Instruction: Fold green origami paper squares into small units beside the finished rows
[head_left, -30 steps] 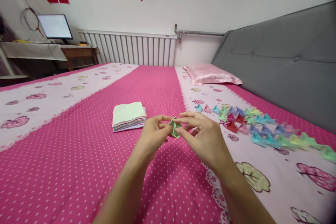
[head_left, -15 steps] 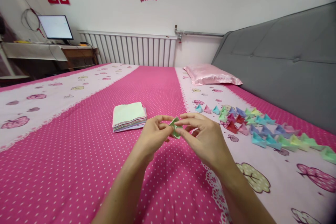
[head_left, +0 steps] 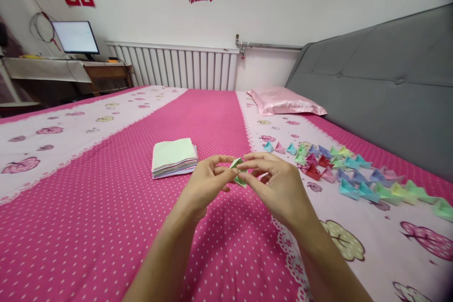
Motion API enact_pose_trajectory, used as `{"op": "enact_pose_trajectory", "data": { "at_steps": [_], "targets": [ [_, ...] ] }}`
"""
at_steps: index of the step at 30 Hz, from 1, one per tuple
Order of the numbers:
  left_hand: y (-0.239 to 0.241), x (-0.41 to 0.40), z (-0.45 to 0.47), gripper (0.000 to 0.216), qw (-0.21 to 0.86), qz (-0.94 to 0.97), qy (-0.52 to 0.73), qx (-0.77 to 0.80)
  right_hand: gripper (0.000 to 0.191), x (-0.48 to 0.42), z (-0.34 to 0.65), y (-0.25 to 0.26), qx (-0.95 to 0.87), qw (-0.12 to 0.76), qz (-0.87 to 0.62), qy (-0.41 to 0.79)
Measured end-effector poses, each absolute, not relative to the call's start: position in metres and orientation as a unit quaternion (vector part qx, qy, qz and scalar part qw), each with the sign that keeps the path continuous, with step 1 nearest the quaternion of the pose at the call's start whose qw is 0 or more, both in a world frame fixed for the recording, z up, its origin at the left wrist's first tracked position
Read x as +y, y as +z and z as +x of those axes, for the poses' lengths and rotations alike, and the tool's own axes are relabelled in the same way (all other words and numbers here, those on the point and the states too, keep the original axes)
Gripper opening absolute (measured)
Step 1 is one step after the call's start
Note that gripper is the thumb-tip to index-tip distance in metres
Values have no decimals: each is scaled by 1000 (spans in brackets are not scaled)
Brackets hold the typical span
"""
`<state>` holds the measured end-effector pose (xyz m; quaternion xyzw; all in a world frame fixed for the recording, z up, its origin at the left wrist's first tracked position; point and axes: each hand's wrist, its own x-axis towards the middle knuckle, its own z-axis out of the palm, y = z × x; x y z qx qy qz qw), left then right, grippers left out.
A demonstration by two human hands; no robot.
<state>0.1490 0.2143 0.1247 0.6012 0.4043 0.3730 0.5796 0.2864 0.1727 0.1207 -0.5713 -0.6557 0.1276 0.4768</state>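
Low passage is blocked by the stack (head_left: 173, 152) near the left hand (head_left: 208, 180) and by the boats (head_left: 358, 177) right of the right hand (head_left: 274, 177), but beyond both hands a lane is left over the bedspread (head_left: 212, 115) toward the radiator (head_left: 173, 66).

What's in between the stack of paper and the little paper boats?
In the head view, the left hand and right hand are between them, holding green paper above the pink bedspread.
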Motion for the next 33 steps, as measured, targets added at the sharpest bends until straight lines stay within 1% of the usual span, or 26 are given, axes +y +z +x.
{"op": "enact_pose_trajectory", "data": {
  "at_steps": [9,14,20,23,26,29,33],
  "targets": [
    [121,216,145,39,595,608,367,376,16,174,287,123,-649,481,-569,155],
    [122,215,145,42,607,601,366,370,16,174,287,121,-645,479,-562,197],
    [121,216,146,40,610,596,370,369,19,173,288,121,-648,475,-558,210],
    [121,216,146,39,604,596,369,378,21,172,288,122,-650,476,-560,192],
    [120,216,147,37,603,596,368,382,21,172,287,121,-658,473,-569,143],
    [119,215,149,36,597,597,375,383,23,172,286,120,-671,456,-575,108],
    [117,215,152,35,592,594,385,385,28,171,286,119,-688,434,-575,89]
  ]
}}
